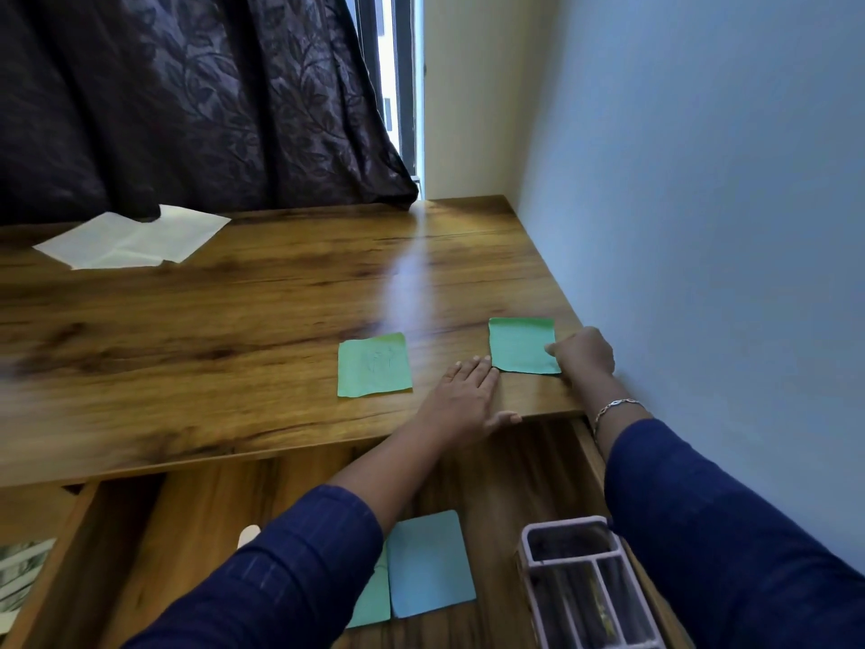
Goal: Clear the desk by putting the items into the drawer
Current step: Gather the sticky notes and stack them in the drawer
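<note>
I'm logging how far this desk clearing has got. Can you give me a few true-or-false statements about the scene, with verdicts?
1. Two green papers lie on the desk. True: the left green paper and the right green paper.
2. The drawer is closed. False: it is open, with a blue paper inside.
3. The right hand touches the right green paper. True.
4. The left hand holds the white paper. False: it rests flat on the desk; the white paper lies far off by the curtain.
5. The organiser stands on the desk. False: it is in the drawer.
</note>
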